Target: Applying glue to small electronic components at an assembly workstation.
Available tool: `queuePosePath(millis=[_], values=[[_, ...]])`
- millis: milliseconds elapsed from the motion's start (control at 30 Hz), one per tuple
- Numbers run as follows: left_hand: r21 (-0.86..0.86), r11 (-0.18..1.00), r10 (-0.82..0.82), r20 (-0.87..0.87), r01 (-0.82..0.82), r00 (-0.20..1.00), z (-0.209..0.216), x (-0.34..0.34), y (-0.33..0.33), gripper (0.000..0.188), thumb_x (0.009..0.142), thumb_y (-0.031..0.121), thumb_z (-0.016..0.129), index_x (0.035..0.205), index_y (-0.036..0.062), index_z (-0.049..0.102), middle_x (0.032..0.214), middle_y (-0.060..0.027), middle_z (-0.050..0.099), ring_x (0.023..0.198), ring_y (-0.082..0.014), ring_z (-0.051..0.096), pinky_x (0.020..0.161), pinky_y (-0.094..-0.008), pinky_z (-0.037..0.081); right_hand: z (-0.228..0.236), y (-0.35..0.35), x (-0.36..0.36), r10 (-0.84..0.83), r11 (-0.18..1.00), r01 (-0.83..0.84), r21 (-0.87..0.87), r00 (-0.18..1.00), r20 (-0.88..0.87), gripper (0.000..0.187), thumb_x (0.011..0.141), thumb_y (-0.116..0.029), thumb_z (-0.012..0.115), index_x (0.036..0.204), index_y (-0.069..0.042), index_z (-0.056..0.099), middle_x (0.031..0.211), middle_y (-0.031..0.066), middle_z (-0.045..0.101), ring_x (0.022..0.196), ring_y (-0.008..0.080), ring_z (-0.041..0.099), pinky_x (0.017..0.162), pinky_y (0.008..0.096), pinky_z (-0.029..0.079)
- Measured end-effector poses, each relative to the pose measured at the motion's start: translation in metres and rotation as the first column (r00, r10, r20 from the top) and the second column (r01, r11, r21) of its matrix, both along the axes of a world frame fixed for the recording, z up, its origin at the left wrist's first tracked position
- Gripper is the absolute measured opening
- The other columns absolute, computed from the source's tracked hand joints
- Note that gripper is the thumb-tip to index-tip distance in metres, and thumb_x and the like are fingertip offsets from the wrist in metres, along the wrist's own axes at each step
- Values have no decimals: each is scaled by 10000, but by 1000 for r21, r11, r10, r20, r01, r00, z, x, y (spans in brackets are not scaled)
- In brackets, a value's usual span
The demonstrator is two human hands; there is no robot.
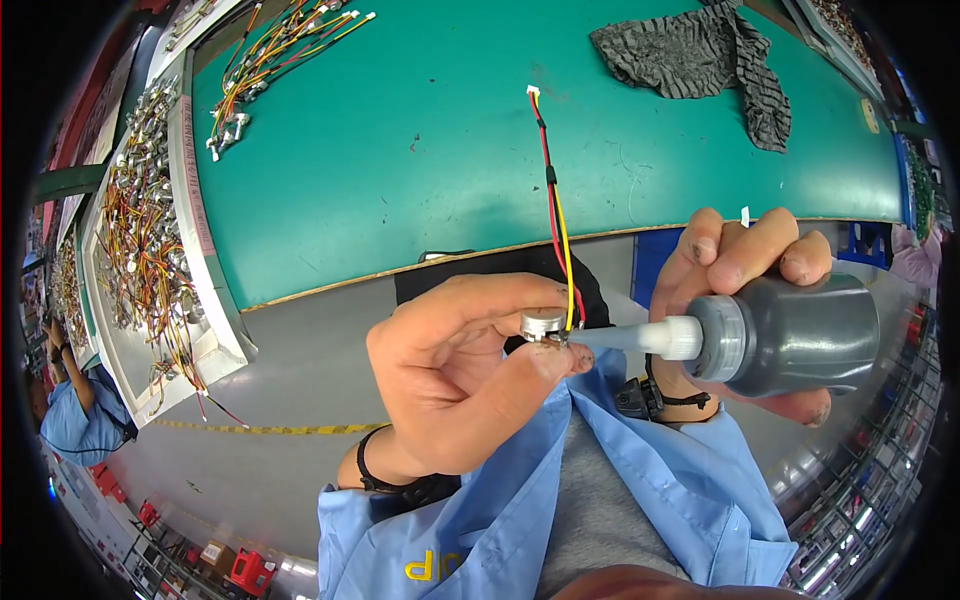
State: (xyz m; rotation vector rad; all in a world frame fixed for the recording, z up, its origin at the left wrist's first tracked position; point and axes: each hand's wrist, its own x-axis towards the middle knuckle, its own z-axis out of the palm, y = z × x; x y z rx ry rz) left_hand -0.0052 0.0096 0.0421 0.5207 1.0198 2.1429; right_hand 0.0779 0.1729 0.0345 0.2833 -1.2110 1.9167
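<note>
My left hand (470, 370) pinches a small round silver potentiometer (542, 324) between thumb and fingers. Red, yellow and dark wires (551, 190) run from its terminals up over the table to a white plug. My right hand (745, 260) is wrapped round a squeeze bottle (815, 335) with dark contents, tipped on its side. The bottle's translucent tapered nozzle (625, 338) points left, its tip at the potentiometer's terminals beside my left thumb. Whether the tip touches them, or anything flows out, I cannot tell.
The green tabletop (400, 180) lies beyond my hands, with a bundle of wired parts (270, 60) at far left and a dark striped cloth (690, 55) at far right. A white tray (215, 340) heaped with wired parts stands left. Another person (85, 415) is at the left edge.
</note>
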Motion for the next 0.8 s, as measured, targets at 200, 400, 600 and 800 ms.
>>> queuePosePath(millis=[200,400,600,800], values=[[17,1000,18,-17,-18,1000,-2,0,-2,273,769,-157,528,1041,-167,527,905,-202,612,799,-212,646,706,-311,544,-3,-3,-3,-15,1000,15,-14,1000,-23,769,648,-577,746,1119,-39,462,858,86,486,806,165,519,848,340,371],[-14,1000,22,11,-22,1000,0,1,-3,272,768,-157,531,1041,-163,530,888,-196,618,793,-211,650,705,-310,543,-3,-4,-3,-27,1000,26,-15,999,-24,768,653,-571,745,1120,-32,460,860,88,482,808,170,519,846,342,370],[-35,999,14,25,-13,1000,0,0,-4,273,769,-157,533,1041,-159,532,886,-191,622,788,-206,655,706,-307,542,-3,-5,-5,-27,1000,27,-9,999,-18,769,654,-574,743,1118,-29,461,861,88,481,810,172,523,847,343,372],[-48,999,21,15,-20,1000,0,0,-4,268,772,-153,537,1039,-151,537,882,-182,627,793,-200,656,708,-305,541,-5,-5,-5,-44,999,45,15,999,-31,779,653,-597,728,1122,-36,459,856,84,485,809,165,526,849,341,373]])
